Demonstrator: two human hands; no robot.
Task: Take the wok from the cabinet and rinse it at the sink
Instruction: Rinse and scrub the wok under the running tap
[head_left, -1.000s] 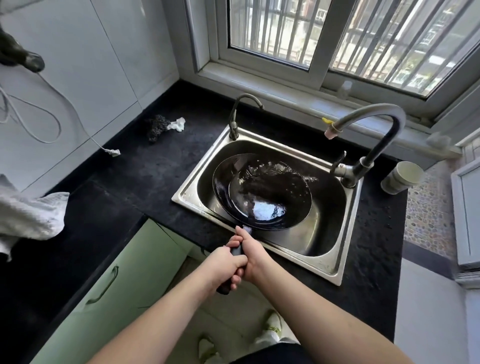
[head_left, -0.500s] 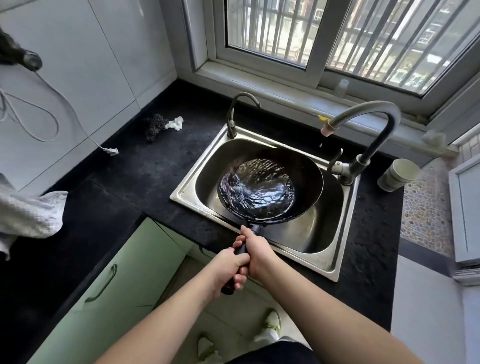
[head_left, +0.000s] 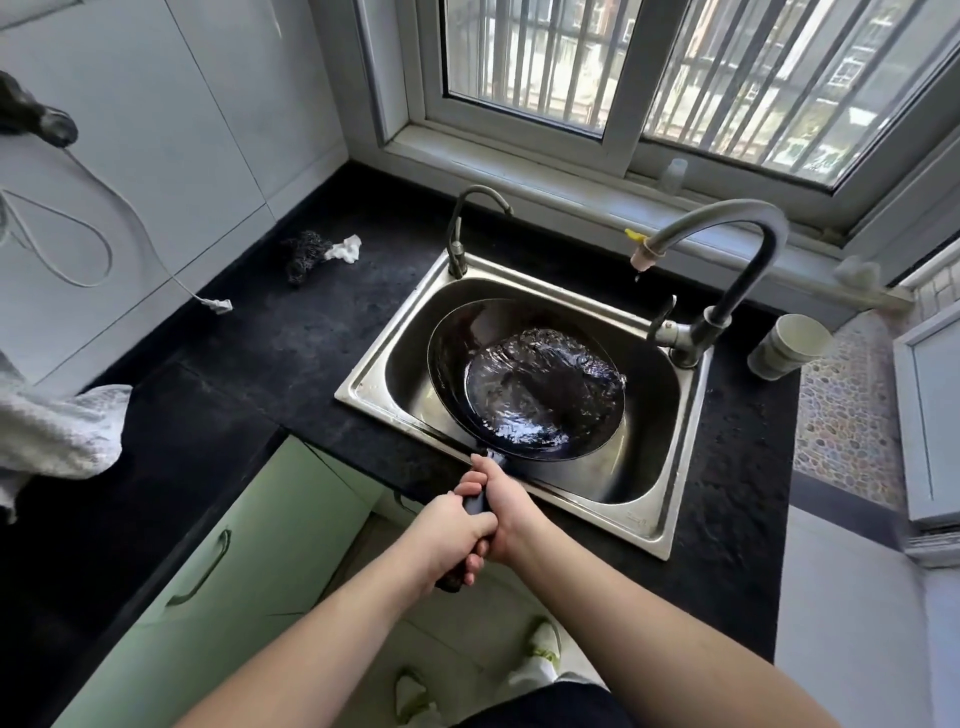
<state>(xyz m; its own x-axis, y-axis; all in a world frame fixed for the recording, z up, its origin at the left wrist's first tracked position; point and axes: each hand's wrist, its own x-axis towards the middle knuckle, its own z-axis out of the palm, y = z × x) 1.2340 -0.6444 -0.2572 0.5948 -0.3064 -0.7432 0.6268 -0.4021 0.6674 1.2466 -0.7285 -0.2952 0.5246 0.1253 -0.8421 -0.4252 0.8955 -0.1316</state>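
A black wok (head_left: 524, 379) sits inside the steel sink (head_left: 670, 499), with rippling water pooled toward its right side. Its dark handle sticks out over the sink's front rim. My left hand (head_left: 447, 535) is wrapped around the lower part of the handle. My right hand (head_left: 501, 501) grips the handle just above it, closer to the wok. The tall grey faucet (head_left: 727, 249) arches over the sink's back right; only a drip hangs at its spout.
A small second tap (head_left: 462, 228) stands at the sink's back left. A dark scourer with white paper (head_left: 317, 254) lies on the black counter. Stacked paper cups (head_left: 789, 345) sit at the right. A grey cloth (head_left: 57, 436) lies at the left. Green cabinet doors (head_left: 208, 566) are below.
The water in the wok has sloshed from the left-centre over to the right side as the wok tipped and shifted in the sink. Both hands keep their grip on the handle.
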